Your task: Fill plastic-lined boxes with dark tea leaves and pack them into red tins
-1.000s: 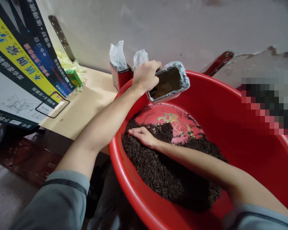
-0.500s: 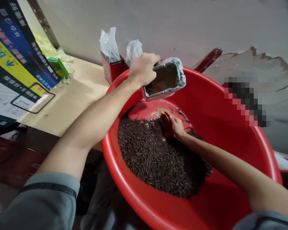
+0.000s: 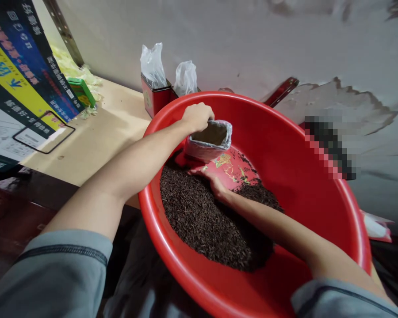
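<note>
A big red plastic basin (image 3: 318, 176) holds a heap of dark loose tea leaves (image 3: 205, 221). My left hand (image 3: 195, 117) grips the rim of a tin lined with a clear plastic bag (image 3: 212, 141), held low inside the basin and tilted over the far edge of the heap. My right hand (image 3: 212, 182) lies on the leaves just below the tin, fingers stretched toward it and partly sunk in the tea.
Two red tins with plastic bags (image 3: 159, 90) stand behind the basin on a pale wooden tabletop (image 3: 102, 132). A printed cardboard box (image 3: 20, 88) and a small green box (image 3: 81, 90) sit at the left. A grey wall is behind.
My left hand has lowered the lined tin from the basin's rim down to the leaves. My right hand has slid left across the tea toward the tin.
</note>
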### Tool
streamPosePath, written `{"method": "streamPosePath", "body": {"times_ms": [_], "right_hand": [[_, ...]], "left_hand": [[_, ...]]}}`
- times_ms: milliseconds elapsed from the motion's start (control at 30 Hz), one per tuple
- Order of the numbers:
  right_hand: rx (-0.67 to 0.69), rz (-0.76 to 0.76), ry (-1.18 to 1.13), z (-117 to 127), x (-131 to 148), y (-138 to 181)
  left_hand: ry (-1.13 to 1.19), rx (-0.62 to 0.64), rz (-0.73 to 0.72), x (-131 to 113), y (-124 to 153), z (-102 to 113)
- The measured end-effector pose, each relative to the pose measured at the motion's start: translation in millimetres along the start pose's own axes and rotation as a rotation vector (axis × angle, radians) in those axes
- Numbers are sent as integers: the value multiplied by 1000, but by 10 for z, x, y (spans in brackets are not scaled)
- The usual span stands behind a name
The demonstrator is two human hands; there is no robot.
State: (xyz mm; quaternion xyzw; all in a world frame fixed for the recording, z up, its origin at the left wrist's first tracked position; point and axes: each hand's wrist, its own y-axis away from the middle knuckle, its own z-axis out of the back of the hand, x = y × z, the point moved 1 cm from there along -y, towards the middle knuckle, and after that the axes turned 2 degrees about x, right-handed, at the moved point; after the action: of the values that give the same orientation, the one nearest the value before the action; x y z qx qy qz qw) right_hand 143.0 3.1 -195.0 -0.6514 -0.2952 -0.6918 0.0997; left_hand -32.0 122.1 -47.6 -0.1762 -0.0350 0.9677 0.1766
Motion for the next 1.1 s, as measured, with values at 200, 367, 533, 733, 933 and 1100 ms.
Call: {"method": "streamPosePath", "body": {"times_ms": [200, 367, 533, 733, 933, 1100], "right_hand": [[95, -24, 33, -122, 161, 256], [294, 333, 482, -299, 312, 541], [359, 444, 762, -417, 340, 720], [300, 409, 881, -532, 403, 816], [229, 425, 873, -586, 355, 832], [213, 373, 843, -616, 350, 784]], "left_hand": [[-19, 137, 27, 8, -22, -110], [-28, 258, -21, 45, -65, -148], [-113, 214, -37, 23, -41, -191], [-142, 274, -46, -76, -24, -177], [-140, 488, -201, -234, 67, -145], [84, 527, -227, -96, 71, -36]]}}
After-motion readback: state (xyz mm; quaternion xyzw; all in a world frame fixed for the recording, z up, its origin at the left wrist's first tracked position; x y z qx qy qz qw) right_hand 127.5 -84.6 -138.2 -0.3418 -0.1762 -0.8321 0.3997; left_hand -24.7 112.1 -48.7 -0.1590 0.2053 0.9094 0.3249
